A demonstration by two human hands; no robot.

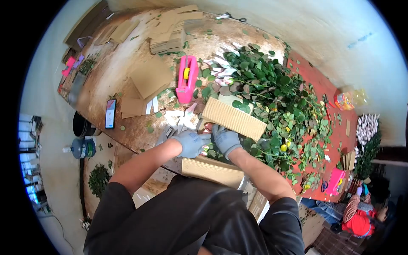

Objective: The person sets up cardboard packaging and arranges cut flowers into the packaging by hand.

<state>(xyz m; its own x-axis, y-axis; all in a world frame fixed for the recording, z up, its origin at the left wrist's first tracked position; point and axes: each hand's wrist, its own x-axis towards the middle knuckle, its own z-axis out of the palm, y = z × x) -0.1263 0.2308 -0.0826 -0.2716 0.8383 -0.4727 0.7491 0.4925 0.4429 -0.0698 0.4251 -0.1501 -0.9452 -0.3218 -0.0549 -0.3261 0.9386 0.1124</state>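
Note:
My left hand (189, 143), in a grey glove, points its curled fingers inward between two corrugated cardboard flaps. Close beside it is my gloved right hand (226, 139), fingers bent down at the same spot. A reddish flower head (207, 127) shows just above the fingertips; what the fingers grip is hidden. The upper cardboard flap (234, 118) slants over leafy stems, and the lower cardboard flap (212, 171) lies nearest my body. White-wrapped flower buds (182, 120) lie left of the hands. A pile of leafy rose stems (272, 85) spreads to the right.
A pink tape dispenser (187, 79) stands ahead. Cardboard sheets (151, 76) and a phone (110, 114) lie to the left. A water bottle (83, 148) is beyond the left table edge. At far right are a second pink dispenser (335, 181) and a person in red (359, 222).

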